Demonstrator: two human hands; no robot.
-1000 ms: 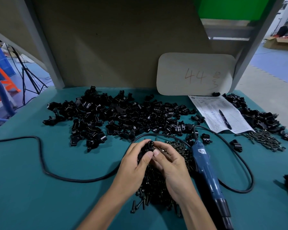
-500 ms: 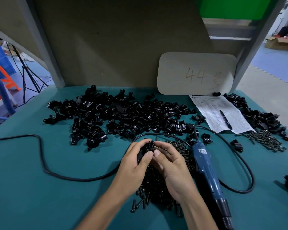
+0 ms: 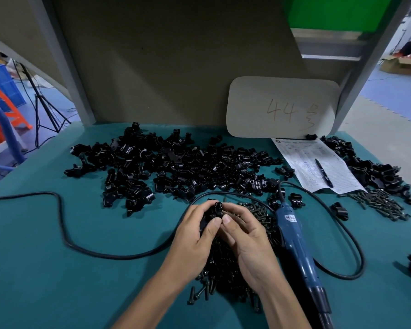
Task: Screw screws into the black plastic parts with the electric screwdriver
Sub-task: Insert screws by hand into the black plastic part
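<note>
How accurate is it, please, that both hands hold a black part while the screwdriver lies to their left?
Not quite: the head view shows the screwdriver lying to their right, not left. The left hand and right hand do hold a black part.

The table is showing plain teal, the plastic parts are gleaming black, the screwdriver is showing dark blue (with a pale label), and the card is looking beige with brown writing.
</note>
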